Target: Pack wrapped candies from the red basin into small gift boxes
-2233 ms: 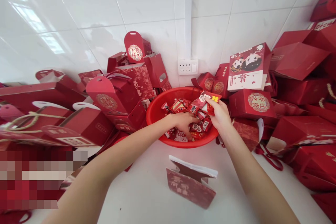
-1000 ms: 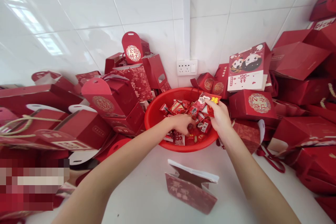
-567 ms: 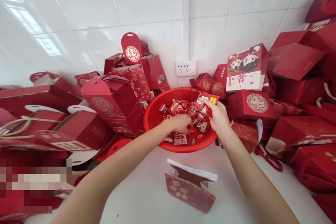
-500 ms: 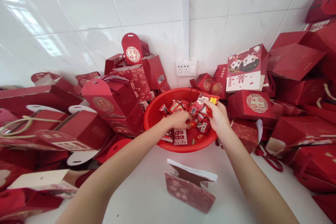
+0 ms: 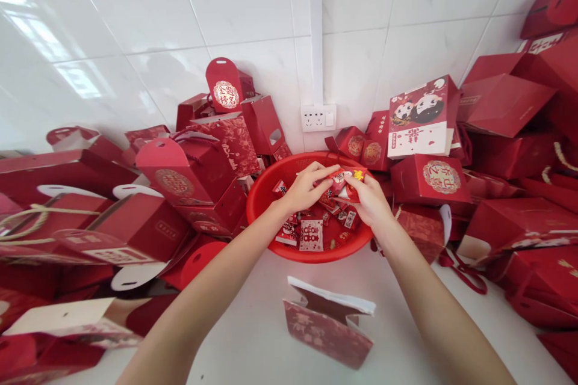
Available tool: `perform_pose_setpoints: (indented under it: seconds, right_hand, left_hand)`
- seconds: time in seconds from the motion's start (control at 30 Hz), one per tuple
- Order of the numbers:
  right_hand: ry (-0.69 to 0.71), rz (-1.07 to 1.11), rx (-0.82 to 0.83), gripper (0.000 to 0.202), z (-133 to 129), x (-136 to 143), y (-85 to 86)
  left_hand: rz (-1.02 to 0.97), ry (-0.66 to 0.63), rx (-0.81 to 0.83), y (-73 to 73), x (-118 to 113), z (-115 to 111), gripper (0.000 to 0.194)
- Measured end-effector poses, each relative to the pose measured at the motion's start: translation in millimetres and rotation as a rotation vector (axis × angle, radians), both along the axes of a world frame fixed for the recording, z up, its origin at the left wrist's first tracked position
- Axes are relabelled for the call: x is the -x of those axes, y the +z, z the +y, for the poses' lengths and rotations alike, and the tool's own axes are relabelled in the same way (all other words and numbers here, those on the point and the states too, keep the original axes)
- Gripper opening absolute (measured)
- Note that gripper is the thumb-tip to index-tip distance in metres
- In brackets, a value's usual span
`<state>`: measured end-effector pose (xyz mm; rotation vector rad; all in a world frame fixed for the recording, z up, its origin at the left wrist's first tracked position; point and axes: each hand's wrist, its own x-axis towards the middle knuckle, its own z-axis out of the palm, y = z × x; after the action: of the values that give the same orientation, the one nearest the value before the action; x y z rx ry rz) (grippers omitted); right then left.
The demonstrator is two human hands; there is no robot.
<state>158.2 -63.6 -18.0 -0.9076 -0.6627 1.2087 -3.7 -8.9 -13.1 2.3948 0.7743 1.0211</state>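
Note:
A red plastic basket [image 5: 266, 234] on the white table holds several small wrapped candies, among them a pale packet with red figures [image 5: 311, 234]. Above its right side, my right hand [image 5: 374, 200] is closed around a bunch of red candy packets [image 5: 342, 179], with white and yellow lettering showing. My left hand [image 5: 309, 187] meets the bunch from the left, its fingers bent against the packets; the fingertips are partly hidden. In front of the basket stands an unfolded-top red paper box [image 5: 325, 334] with a flower print, its mouth open.
Red gift boxes [image 5: 180, 174] are heaped to the left, some with rope handles. More red boxes [image 5: 433, 183] are piled on the right, with a dark red ribbon [image 5: 465, 274] on the table. Behind the basket, a socket [image 5: 318, 118] sits on the tiled wall.
My left hand has risen from the candies in the basket and moved up to the packets in my right hand. The right hand has shifted slightly left. The open box stays put.

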Motion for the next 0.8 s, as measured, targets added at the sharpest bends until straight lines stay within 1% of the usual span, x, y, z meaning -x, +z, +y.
perform_pose_setpoints:
  seconds: [0.07,0.17,0.27,0.37,0.5,0.67,0.73,0.8]
  right_hand:
    - [-0.001,0.010,0.021,0.021,-1.7,-0.1,2.4]
    - [-0.002,0.005,0.002,0.031,-2.9,-0.9,3.3]
    - [0.029,-0.047,-0.033,0.044,-3.2,-2.9,0.9]
    - [0.042,-0.082,-0.052,0.050,-3.6,-4.2,-1.2]
    - [0.047,-0.093,-0.094,0.048,-3.9,-2.3,-1.3]
    - [-0.024,-0.049,-0.104,0.041,-2.2,0.4,-1.8]
    - [-0.072,-0.041,-0.102,0.037,-0.8,0.0,-2.5]
    - [-0.130,-0.012,-0.112,0.036,0.8,-1.0,-3.2]
  left_hand:
    - [0.064,-0.015,0.000,1.0,0.4,-1.3,0.044]
    - [0.085,-0.032,0.000,2.4,1.8,-1.4,0.044]
    - [0.061,-0.071,-0.033,2.4,2.5,-1.0,0.043]
    - [0.004,-0.099,-0.075,1.4,2.3,-1.5,0.046]
    - [-0.010,-0.107,-0.099,0.7,2.0,-2.8,0.048]
    - [-0.012,-0.113,-0.084,0.2,0.2,-4.4,0.046]
    - [-0.030,-0.097,-0.040,-0.3,-1.0,-4.8,0.054]
    - [-0.015,-0.049,0.035,-1.4,-2.0,-4.3,0.064]
